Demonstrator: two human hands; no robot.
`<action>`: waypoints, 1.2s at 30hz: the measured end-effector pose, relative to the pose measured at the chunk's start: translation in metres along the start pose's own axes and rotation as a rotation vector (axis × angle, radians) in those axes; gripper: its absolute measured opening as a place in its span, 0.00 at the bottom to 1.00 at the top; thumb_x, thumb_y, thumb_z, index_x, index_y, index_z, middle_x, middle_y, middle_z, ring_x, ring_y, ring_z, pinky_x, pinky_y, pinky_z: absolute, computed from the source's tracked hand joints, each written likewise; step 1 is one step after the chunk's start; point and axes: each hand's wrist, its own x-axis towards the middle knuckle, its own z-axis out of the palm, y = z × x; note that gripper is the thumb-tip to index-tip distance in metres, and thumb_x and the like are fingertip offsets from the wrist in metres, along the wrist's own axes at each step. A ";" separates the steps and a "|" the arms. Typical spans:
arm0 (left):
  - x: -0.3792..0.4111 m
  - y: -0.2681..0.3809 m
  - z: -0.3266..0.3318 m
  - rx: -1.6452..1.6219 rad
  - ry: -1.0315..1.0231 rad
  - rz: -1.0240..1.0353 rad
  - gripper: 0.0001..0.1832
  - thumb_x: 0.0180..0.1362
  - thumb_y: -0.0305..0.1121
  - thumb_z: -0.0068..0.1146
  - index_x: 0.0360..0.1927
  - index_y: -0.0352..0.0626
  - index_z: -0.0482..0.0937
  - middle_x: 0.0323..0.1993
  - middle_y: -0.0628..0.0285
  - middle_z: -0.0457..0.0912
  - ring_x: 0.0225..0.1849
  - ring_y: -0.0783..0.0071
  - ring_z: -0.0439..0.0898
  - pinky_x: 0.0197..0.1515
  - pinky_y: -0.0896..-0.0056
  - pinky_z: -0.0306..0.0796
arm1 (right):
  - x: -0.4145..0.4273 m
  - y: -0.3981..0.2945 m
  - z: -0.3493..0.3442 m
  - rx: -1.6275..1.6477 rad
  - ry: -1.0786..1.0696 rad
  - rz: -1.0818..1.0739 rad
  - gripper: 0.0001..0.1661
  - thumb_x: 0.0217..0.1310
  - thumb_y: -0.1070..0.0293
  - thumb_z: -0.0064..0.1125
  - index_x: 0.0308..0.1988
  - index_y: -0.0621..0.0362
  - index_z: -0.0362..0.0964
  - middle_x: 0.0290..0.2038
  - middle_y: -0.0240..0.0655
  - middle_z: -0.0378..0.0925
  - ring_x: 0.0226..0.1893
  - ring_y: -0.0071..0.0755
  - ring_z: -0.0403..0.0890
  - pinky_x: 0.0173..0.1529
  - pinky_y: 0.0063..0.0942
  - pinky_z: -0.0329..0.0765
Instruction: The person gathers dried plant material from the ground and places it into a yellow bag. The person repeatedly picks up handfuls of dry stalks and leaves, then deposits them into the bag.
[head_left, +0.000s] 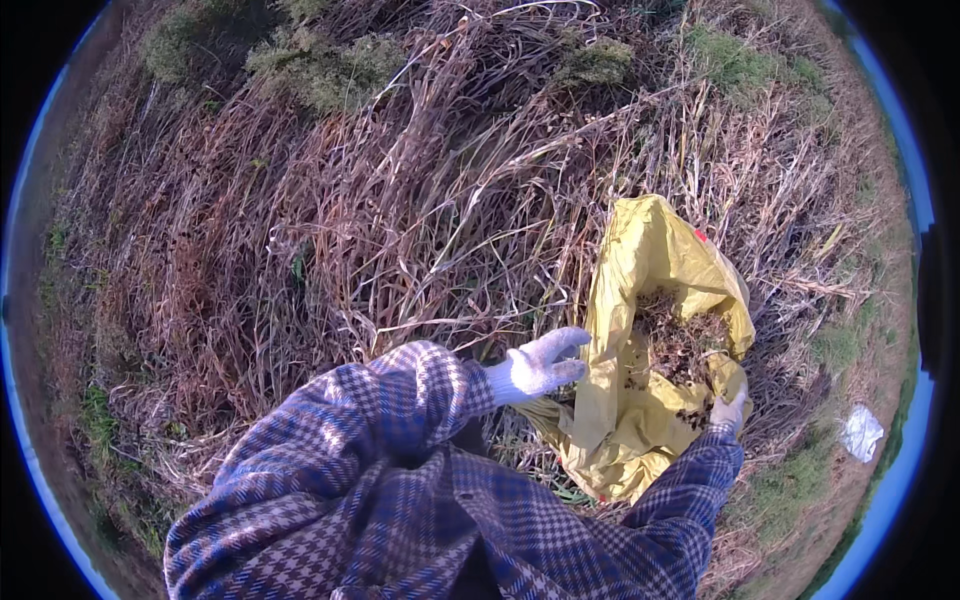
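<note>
A yellow woven plastic sack lies with its mouth spread wide on the dry growth, right of centre. Inside it is a heap of brown dried plant heads. My left hand, in a white knit glove, is at the sack's left edge with its fingers apart; nothing shows between them, and whether the fingertips touch the sack is unclear. At the lower right, my right hand, also gloved, grips the sack's folded rim. Part of its fingers is hidden by the yellow material.
Dense dry stalks and grass cover the ground in front and to the left. Green-grey bushy weeds grow at the top. A crumpled white sheet or bag lies at the far right, near green grass patches.
</note>
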 end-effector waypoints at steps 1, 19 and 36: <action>-0.022 -0.010 -0.024 -0.162 0.099 -0.025 0.27 0.62 0.39 0.54 0.62 0.41 0.64 0.56 0.55 0.71 0.58 0.68 0.70 0.60 0.66 0.66 | -0.023 -0.028 -0.011 0.011 0.002 0.086 0.37 0.62 0.61 0.51 0.68 0.40 0.47 0.60 0.50 0.66 0.53 0.55 0.75 0.56 0.44 0.73; -0.266 0.004 -0.286 -0.701 1.393 0.149 0.09 0.66 0.32 0.45 0.45 0.42 0.74 0.33 0.64 0.80 0.27 0.80 0.78 0.27 0.81 0.71 | -0.131 -0.273 0.076 0.595 -0.239 -0.592 0.10 0.65 0.72 0.46 0.44 0.60 0.73 0.25 0.32 0.75 0.19 0.21 0.70 0.23 0.21 0.68; -0.384 -0.054 -0.791 -1.340 1.765 0.739 0.17 0.68 0.45 0.42 0.45 0.42 0.73 0.44 0.62 0.81 0.40 0.65 0.78 0.49 0.57 0.69 | -0.487 -0.580 0.080 0.211 -0.773 -1.108 0.13 0.67 0.69 0.44 0.46 0.61 0.73 0.28 0.34 0.79 0.26 0.21 0.77 0.33 0.22 0.75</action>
